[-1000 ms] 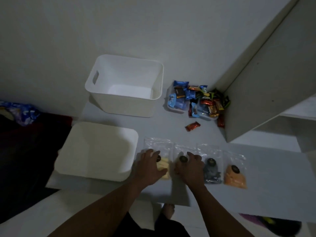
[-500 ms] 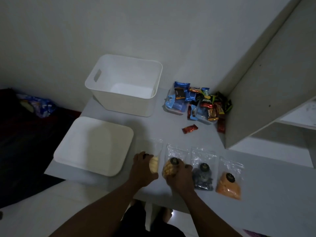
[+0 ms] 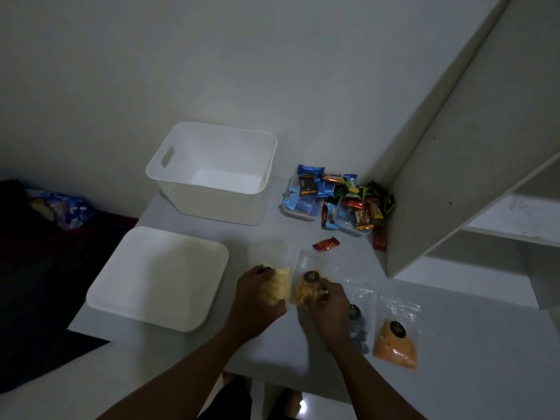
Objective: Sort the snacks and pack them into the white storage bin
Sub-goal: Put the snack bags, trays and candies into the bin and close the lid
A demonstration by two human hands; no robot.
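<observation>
An empty white storage bin (image 3: 194, 204) stands at the back of the grey table. Its white lid (image 3: 157, 277) lies flat in front of it. My left hand (image 3: 257, 301) grips a clear bag of pale yellow snacks (image 3: 280, 284). Beside it my right hand (image 3: 328, 307) grips a clear bag of golden snacks (image 3: 306, 291). To the right lie a bag of dark snacks (image 3: 359, 328), partly behind my right wrist, and a bag of orange snacks (image 3: 395, 344).
A heap of small wrapped snacks (image 3: 339, 200) lies at the back right, with one red wrapper (image 3: 325, 244) loose in front of it. A white shelf unit (image 3: 472, 177) rises on the right. Dark bedding lies left of the table.
Both hands have closed round their bags and lifted them off the table. The two bags on the right have not moved.
</observation>
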